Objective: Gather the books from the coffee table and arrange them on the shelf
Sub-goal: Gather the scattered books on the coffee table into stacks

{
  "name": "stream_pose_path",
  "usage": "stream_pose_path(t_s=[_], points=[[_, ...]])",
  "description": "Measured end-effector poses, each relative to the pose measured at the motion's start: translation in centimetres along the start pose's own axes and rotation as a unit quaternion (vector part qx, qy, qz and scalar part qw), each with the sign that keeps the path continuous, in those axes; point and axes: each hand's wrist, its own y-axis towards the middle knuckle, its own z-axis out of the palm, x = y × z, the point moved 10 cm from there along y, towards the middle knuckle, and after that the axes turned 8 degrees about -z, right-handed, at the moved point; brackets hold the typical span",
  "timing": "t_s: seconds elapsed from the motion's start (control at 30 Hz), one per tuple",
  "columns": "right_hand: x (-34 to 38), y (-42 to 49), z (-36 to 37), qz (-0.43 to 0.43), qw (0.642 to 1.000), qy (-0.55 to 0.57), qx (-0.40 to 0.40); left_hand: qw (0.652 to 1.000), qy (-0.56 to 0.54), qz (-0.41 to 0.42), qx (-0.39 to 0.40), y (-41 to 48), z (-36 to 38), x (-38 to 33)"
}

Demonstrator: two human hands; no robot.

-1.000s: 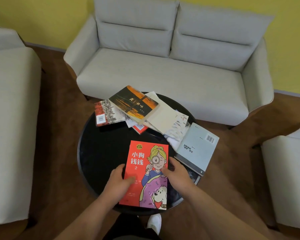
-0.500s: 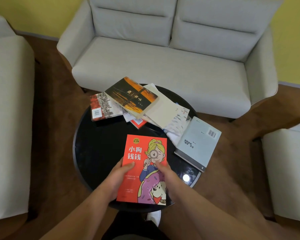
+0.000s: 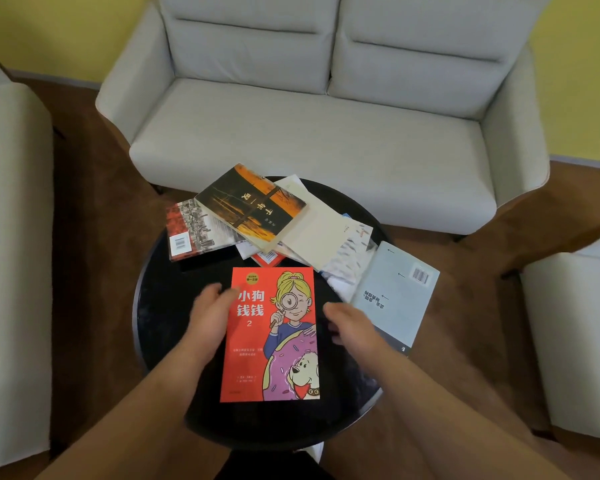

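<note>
A red book with a cartoon girl and dog lies over the near half of the round black coffee table. My left hand grips its left edge, thumb on the cover. My right hand hovers just right of the book, fingers relaxed and holding nothing, close to a pale blue book that overhangs the table's right rim. At the far side lies a loose pile: a dark orange book on top, a red-and-grey city book, a cream book and a white patterned one. No shelf is in view.
A grey two-seat sofa stands right behind the table. A pale seat fills the left side and another the right. Brown floor runs between them. My white shoe shows under the table's near edge.
My right hand has come off the red book's cover and moved right of it. My left hand slid up along the left edge, and the book now sits squarer to me.
</note>
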Motion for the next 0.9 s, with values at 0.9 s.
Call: stream_pose_path(t_s=[0.9], points=[[-5.8,1.8,-16.6,0.091,0.946,0.001,-0.311,0.969,-0.240,0.040,0.053,3.5,2.3,-14.5]])
